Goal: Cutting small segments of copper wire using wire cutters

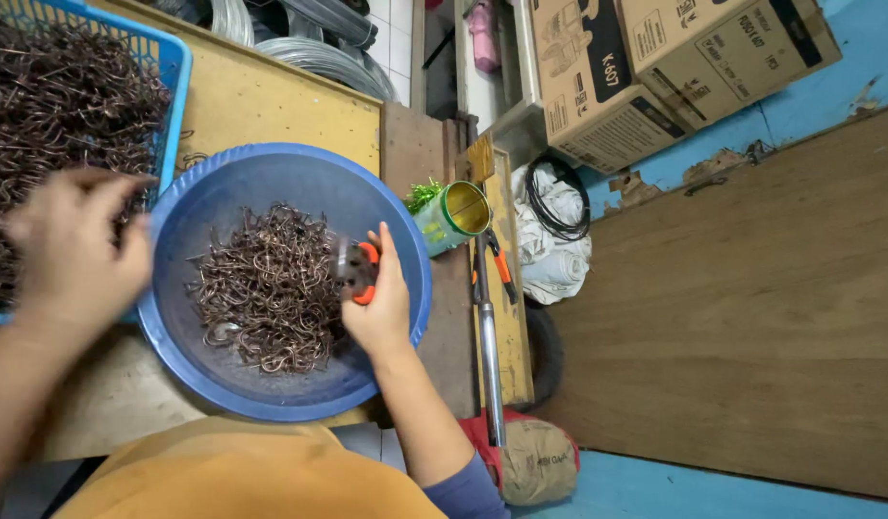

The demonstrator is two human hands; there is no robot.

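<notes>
The right hand (378,306) was closed round orange-handled pliers (357,271) over one round blue basin (286,279), its heap of bent brown wire hooks (266,288) lying just left of the tool. The left hand (74,252), fingers curled, reached into one blue basket (171,72) of tangled hooks; whether it pinched any could not be told. One green tin (451,217) and a second pair of pliers (497,264) lay beside the basin.

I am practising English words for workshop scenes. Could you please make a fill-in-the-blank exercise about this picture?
1. The right hand holds orange-handled pliers over the round ____ plastic basin.
2. The left hand reaches into the blue plastic ____ of wire pieces.
3. Beside the basin lies a green ____ can.

Missing words: blue; basket; tin
</notes>
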